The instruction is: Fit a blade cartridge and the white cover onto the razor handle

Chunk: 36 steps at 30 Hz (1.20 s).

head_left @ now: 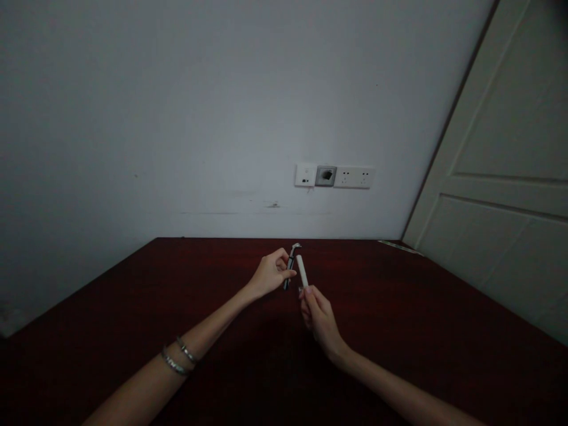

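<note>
My left hand [271, 273] is closed, with thumb and fingers pinching a slim dark tool with a bent silvery head [290, 264]. The tool stands nearly upright, its head at the top and pointing right; its exact kind is too small to tell. Just to the right, my right hand [320, 316] grips the lower end of a white stick [302, 270], which leans slightly left. A small shiny bit shows by the right fingertips, but I cannot make out what it is. Stick and tool are close together with a narrow gap between them. Both hands are above the dark red table [213, 260].
The table's far edge meets a pale wall [213, 106]. Low on the wall are white power sockets [354, 177] and a grey-framed outlet [326, 176]. A pale panelled door [501, 148] stands at the right. A thin strip [399, 247] lies at the table's far right corner.
</note>
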Each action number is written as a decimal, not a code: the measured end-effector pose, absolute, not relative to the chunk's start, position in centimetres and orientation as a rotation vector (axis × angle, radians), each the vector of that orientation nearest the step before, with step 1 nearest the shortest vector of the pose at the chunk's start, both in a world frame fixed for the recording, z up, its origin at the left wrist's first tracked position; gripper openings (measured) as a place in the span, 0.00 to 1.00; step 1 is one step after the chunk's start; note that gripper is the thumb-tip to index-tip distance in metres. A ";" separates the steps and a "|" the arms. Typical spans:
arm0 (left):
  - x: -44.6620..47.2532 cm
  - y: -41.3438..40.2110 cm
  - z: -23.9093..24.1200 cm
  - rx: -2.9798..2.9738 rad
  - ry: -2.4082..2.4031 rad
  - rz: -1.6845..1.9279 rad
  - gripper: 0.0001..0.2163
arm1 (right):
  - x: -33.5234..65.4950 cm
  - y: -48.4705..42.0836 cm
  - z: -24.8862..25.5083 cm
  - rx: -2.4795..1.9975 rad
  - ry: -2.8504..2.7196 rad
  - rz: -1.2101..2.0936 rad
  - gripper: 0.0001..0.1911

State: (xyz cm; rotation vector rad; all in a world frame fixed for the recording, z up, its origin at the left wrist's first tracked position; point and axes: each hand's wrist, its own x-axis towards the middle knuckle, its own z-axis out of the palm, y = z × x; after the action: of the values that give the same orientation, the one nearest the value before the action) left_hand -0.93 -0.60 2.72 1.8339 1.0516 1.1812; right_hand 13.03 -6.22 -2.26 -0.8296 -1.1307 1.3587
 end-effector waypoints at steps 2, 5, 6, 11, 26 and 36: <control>-0.9 -0.7 2.7 1.846 1.061 1.178 0.11 | 13.2 -5.8 -1.7 -0.776 -1.122 1.307 0.19; -0.8 -0.8 2.6 1.859 1.043 1.177 0.11 | 13.5 -5.1 -1.0 -0.747 -1.115 1.279 0.19; -0.8 -0.8 2.6 1.862 1.035 1.179 0.11 | 13.6 -5.1 -1.0 -0.759 -1.116 1.283 0.19; -0.7 -0.8 2.4 1.886 1.042 1.177 0.11 | 14.0 -5.5 -1.2 -0.821 -1.123 1.405 0.20; -0.7 -0.7 2.2 1.835 0.943 1.170 0.12 | 14.3 -5.9 -0.7 -0.721 -1.069 1.456 0.20; -0.7 -0.8 2.5 1.777 0.867 1.116 0.12 | 14.3 -6.2 -1.4 -0.716 -1.069 1.471 0.19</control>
State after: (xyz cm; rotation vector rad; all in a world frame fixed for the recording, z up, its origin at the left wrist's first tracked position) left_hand -0.74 -0.81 2.46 1.7774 0.8673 1.1156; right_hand 14.28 -6.17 -1.38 -0.7158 -1.0693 1.4714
